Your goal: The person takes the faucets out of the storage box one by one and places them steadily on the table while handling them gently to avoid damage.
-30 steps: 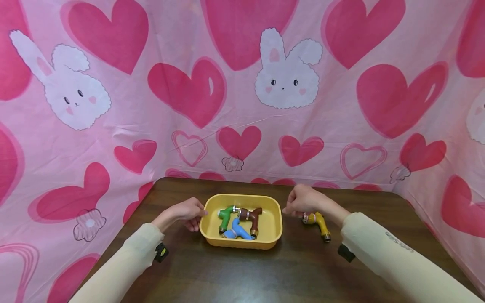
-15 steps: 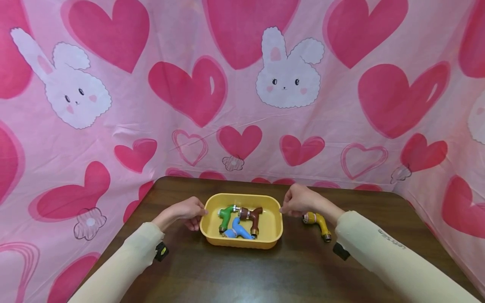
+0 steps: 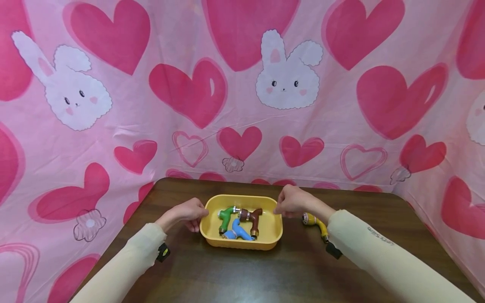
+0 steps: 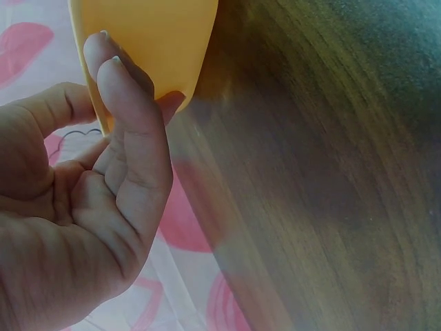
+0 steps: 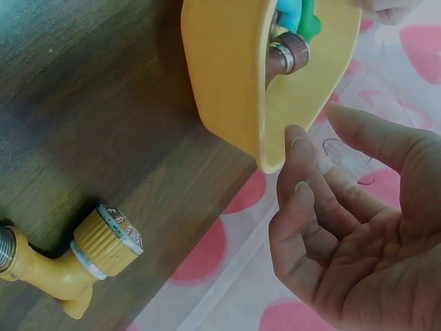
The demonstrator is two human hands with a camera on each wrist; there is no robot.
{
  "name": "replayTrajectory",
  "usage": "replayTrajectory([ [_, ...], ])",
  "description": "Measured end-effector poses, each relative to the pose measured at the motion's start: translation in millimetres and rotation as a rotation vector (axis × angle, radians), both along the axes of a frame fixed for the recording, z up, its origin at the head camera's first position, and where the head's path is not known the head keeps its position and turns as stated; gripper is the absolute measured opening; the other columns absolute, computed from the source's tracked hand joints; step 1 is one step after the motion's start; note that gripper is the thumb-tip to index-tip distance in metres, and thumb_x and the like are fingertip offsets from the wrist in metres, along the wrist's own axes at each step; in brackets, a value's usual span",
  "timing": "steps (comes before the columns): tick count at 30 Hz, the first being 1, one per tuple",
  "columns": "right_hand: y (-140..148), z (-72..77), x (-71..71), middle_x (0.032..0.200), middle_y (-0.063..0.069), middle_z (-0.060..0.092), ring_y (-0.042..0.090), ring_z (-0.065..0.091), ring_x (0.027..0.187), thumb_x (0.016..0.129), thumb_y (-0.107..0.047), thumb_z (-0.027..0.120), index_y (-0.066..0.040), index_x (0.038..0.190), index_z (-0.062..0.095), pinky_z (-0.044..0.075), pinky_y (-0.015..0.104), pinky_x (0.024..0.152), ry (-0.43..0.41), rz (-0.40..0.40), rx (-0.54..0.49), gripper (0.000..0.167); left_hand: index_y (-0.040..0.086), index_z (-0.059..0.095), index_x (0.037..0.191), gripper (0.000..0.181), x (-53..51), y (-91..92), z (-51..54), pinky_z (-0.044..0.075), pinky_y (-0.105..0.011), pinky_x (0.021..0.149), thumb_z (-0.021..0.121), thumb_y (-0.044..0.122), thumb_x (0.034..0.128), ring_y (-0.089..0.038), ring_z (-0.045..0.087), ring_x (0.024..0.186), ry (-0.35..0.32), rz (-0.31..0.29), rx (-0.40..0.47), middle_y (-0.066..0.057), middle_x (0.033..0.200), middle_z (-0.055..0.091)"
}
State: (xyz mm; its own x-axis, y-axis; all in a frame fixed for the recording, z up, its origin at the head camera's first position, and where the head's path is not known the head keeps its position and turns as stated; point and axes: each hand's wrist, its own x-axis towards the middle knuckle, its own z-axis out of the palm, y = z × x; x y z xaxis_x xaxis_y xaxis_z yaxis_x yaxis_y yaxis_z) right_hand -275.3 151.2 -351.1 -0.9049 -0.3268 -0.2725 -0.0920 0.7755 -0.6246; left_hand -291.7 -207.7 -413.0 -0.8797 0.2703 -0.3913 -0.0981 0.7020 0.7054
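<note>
Tray (image 3: 242,244): yellow, rounded corners, flat on the desk (image 3: 227,277), a narrow strip of wood between its back rim and the far edge; a broader stretch of wood in front.
Taps inside: green tap (image 3: 225,219) on the left, brown tap (image 3: 254,218) on the right, blue tap (image 3: 240,230) along the front; bare tray floor shows to their right.
Left hand (image 3: 191,212): pinches the tray's left rim, thumb over the inside, fingers against the outer wall.
Right hand (image 3: 291,202): at the right rim, thumb and fingertips apart, fingers loosely bent; cannot tell whether they touch the rim.
Yellow tap (image 5: 65,278): outside the tray, to its right, a patch of desk between; the right sleeve (image 3: 379,248) partly covers it from above.
Desk surface: dark brown grained wood, dull shine near the front, rounded far corners.
Room: pink cloth (image 3: 159,118) with hearts and rabbit faces behind the desk and along both sides.
</note>
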Motion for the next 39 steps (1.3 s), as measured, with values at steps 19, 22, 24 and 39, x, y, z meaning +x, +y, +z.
replayTrajectory([
  [19, -19.5, -7.5, -4.6, 0.066, 0.008, 0.069, 0.012, 0.055, 0.050, 0.090, -0.014, 0.085, -0.003, 0.074, 0.074, 0.053, 0.027, 0.052, 0.010, 0.014, 0.030, 0.022, -0.008, 0.068, 0.087, 0.028, -2.3, -4.3, -2.7, 0.056, -0.026, 0.047, 0.060, 0.012, 0.1045, -0.012, 0.059, 0.046, -0.009, -0.024, 0.038, -0.007, 0.058, 0.059],
  [22, -24.6, -8.6, -5.8, 0.068, 0.010, 0.071, 0.014, 0.056, 0.050, 0.090, -0.016, 0.085, -0.003, 0.073, 0.075, 0.053, 0.027, 0.051, 0.017, 0.017, 0.057, 0.024, -0.009, 0.068, 0.088, 0.029, -2.2, -5.0, -2.3, 0.056, -0.026, 0.046, 0.060, 0.013, 0.1059, -0.012, 0.058, 0.045, -0.012, -0.033, 0.049, -0.007, 0.058, 0.060],
  [24, -27.9, -9.3, -6.9, 0.070, 0.011, 0.072, 0.015, 0.059, 0.051, 0.091, -0.017, 0.084, -0.004, 0.072, 0.075, 0.051, 0.026, 0.049, 0.023, 0.020, 0.072, 0.025, -0.009, 0.069, 0.090, 0.029, -2.1, -5.3, -1.6, 0.056, -0.026, 0.047, 0.060, 0.013, 0.1065, -0.012, 0.058, 0.045, -0.014, -0.038, 0.051, -0.008, 0.058, 0.060],
  [39, -39.3, -16.1, -11.6, 0.071, 0.010, 0.070, 0.021, 0.067, 0.060, 0.089, -0.017, 0.085, 0.002, 0.082, 0.076, 0.061, 0.032, 0.060, -0.032, -0.035, 0.062, 0.023, -0.008, 0.071, 0.093, 0.029, -0.7, -4.3, -1.6, 0.054, -0.025, 0.046, 0.058, 0.013, 0.1081, -0.012, 0.057, 0.045, -0.026, -0.019, 0.063, -0.008, 0.059, 0.060],
])
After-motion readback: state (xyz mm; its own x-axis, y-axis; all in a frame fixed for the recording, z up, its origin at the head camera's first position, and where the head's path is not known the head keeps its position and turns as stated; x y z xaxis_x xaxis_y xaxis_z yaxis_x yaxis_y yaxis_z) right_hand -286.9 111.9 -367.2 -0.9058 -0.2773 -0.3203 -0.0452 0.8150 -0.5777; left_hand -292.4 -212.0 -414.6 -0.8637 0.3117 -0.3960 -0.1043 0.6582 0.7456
